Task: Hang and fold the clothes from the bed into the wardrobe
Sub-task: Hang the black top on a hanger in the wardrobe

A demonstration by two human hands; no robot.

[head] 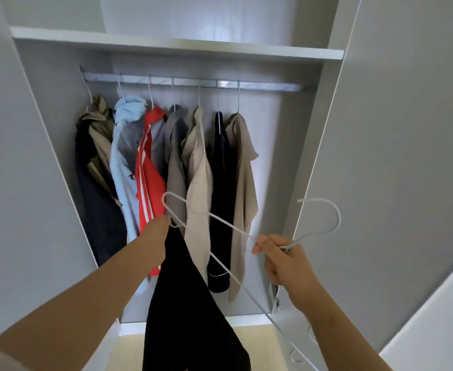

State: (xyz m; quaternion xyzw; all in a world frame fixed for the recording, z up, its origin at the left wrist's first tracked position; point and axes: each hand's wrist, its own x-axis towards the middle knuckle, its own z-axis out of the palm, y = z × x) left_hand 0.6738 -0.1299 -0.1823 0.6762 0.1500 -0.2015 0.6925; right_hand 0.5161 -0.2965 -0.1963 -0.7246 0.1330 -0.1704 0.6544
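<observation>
The fingers (260,241) of our right hand (284,263) curled round the neck of the white hanger (230,225), just below its hook. Our left hand (161,231) gripped the black garment (190,303) at the hanger's far shoulder, its fingertips hidden from us. The cloth hung down between our arms. Beyond them, a row of clothes (198,170) hung from the wardrobe rail (268,86).
</observation>
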